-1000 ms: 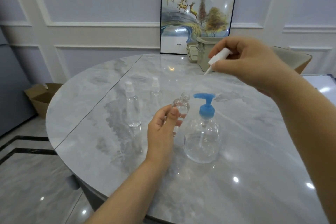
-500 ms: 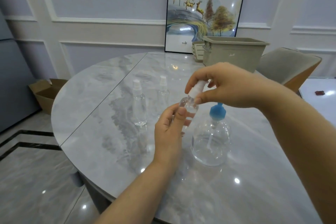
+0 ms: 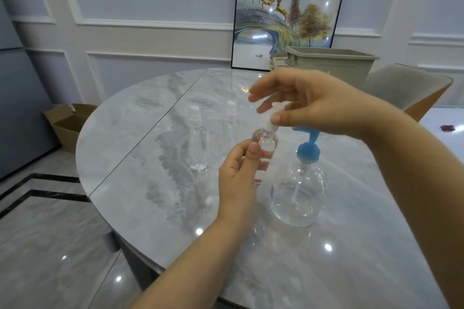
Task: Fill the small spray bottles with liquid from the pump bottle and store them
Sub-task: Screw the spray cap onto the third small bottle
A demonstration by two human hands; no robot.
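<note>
Head view shows the left hand [image 3: 238, 178] gripping a small clear bottle [image 3: 266, 143] above the table's [image 3: 150, 195] middle, beside the pump bottle [image 3: 297, 195], while the right hand [image 3: 308, 110] pinches its white cap [image 3: 271, 120]; light, slick plastic, best held round the body.

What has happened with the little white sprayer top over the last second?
The right hand carried the white spray cap down from mid-air onto the neck of the small bottle and now pinches it there. The left hand held that bottle throughout. The pump bottle and the two capped spray bottles stayed put.
</note>
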